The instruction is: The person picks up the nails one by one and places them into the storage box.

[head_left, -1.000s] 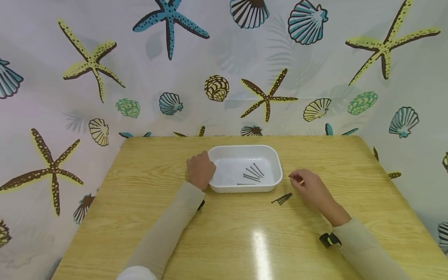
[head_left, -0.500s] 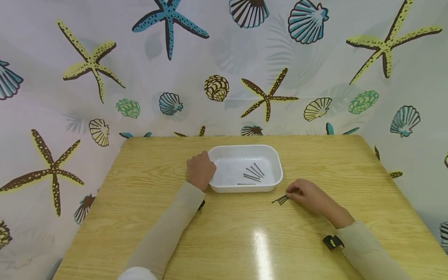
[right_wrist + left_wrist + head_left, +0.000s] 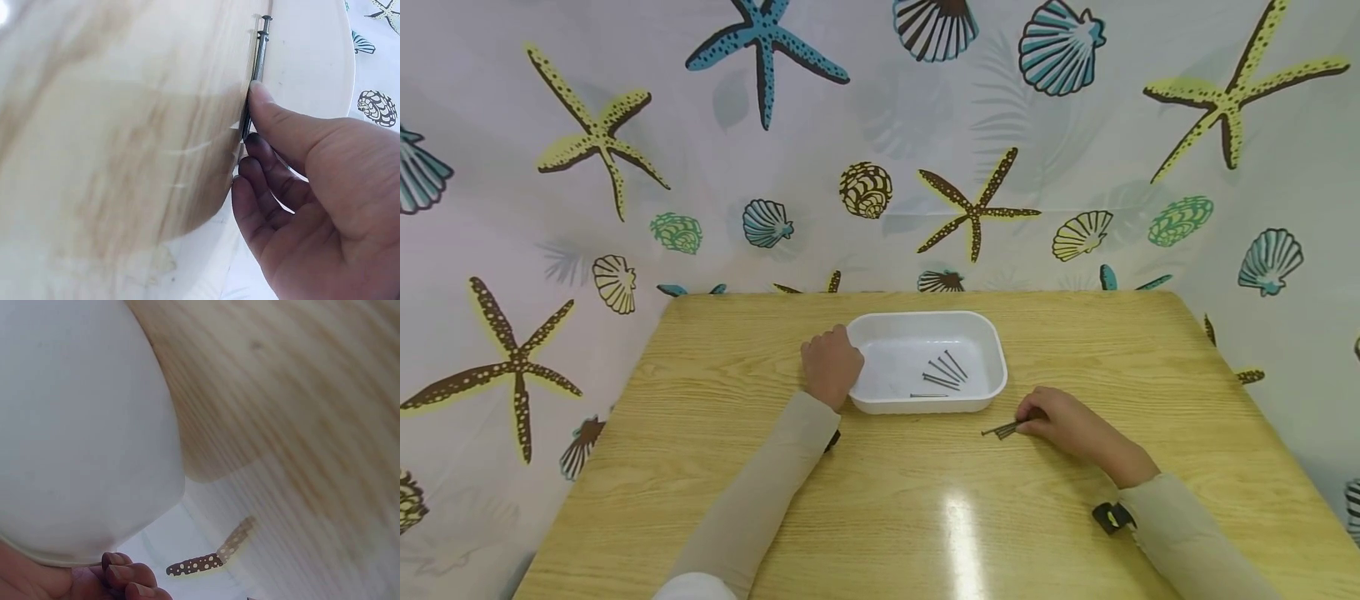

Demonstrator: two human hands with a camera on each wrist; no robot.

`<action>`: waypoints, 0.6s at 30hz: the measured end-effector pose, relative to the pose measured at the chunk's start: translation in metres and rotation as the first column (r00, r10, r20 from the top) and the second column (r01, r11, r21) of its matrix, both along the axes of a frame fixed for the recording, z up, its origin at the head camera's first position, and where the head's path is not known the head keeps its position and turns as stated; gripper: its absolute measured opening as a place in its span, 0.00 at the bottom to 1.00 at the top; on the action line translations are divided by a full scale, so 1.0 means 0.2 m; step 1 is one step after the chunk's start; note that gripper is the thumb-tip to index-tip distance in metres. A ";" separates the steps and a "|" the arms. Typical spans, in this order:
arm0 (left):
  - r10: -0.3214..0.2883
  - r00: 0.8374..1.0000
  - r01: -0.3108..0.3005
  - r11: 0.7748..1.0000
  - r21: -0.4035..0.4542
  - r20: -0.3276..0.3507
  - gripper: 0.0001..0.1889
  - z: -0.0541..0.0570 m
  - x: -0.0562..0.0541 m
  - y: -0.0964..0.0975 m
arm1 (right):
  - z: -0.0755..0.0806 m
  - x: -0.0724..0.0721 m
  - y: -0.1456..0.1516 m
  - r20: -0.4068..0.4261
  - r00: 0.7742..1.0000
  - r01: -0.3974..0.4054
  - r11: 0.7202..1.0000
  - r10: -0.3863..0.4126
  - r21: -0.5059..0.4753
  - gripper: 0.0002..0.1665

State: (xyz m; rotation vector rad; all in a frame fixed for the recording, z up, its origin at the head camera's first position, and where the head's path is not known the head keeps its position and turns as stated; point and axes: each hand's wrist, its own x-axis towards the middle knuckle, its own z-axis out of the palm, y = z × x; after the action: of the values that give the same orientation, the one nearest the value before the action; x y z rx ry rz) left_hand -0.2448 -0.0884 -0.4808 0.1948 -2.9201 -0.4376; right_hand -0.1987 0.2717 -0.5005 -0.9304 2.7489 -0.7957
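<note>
A white plastic tray point(image 3: 880, 407) sits on the wooden table, with several dark nails point(image 3: 942, 379) lying loose inside it. My left hand point(image 3: 832, 367) grips the tray's left rim; the left wrist view shows this hand point(image 3: 81, 584) with its fingers curled at the rim beside the tray's outer wall point(image 3: 94, 425). In front of the tray's right corner lies a small bunch of nails point(image 3: 1002, 430) on the table. My right hand point(image 3: 1067, 425) pinches the bunch at its right end. Up close, the thumb of the right hand point(image 3: 312, 187) is against the nails point(image 3: 262, 53), fingertips opposite.
The wooden table point(image 3: 865, 517) runs under both forearms, with a bright glare streak near its front. A cloth point(image 3: 820, 142) printed with starfish and shells hangs behind it and at the sides. A dark strap point(image 3: 1112, 517) is on the right wrist.
My right hand has come down and slightly left from above the table onto the right end of the loose nails. My left hand and the tray have stayed in place.
</note>
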 end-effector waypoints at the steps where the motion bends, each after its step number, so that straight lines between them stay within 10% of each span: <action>1: -0.001 1.000 0.001 1.000 0.002 -0.004 0.10 0.00 0.00 0.00 | 0.00 0.00 0.00 0.007 1.000 0.003 1.000 -0.003 0.001 0.05; 18: -0.004 1.000 0.004 1.000 -0.009 -0.016 0.09 -0.01 -0.01 0.00 | 0.01 -0.01 0.02 0.084 0.996 -0.033 0.999 0.032 0.008 0.06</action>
State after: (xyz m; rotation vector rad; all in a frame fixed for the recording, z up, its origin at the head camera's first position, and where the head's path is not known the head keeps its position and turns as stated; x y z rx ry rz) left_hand -0.2464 -0.0885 -0.4831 0.1834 -2.9069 -0.4241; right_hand -0.2002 0.2759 -0.4987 -0.9161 2.6570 -0.7965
